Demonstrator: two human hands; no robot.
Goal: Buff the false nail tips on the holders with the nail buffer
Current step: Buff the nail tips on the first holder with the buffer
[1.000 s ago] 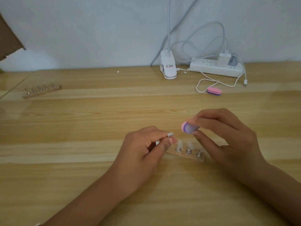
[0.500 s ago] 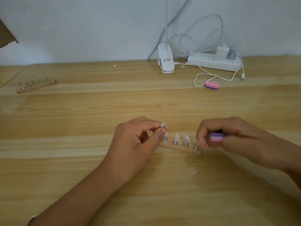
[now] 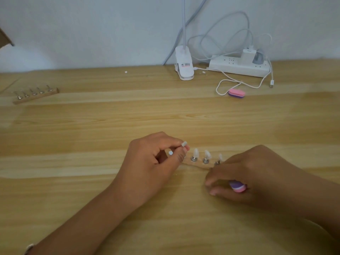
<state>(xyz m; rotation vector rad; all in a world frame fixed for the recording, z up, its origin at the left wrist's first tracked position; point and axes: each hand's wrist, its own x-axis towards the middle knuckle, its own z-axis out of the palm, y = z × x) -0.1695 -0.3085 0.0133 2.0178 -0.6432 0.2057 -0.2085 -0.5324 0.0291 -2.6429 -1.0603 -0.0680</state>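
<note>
Right hand (image 3: 257,177), buffer (image 3: 237,187) gripped in curled fingers, has moved off the tips (image 3: 207,154) to the table (image 3: 92,144) nearside of the rack (image 3: 195,164); buffing suspended. Left hand (image 3: 156,162) pinches one holder (image 3: 184,144), rack's left end.

We've got open wood on the table (image 3: 110,122) from mid to back wall, also btwn our forearms up front. Holder strip (image 3: 197,164) w/ upright nail tips (image 3: 207,154) is boxed in: left hand (image 3: 152,162) pinches the one at its L end, right hand (image 3: 257,177) w/ nail buffer (image 3: 237,187) covers the R end. Back R is crowded: lamp clamp (image 3: 184,66), power strip (image 3: 237,68), cable (image 3: 221,85), spare buffer (image 3: 236,93). Second strip (image 3: 35,96) sits far L.
</note>
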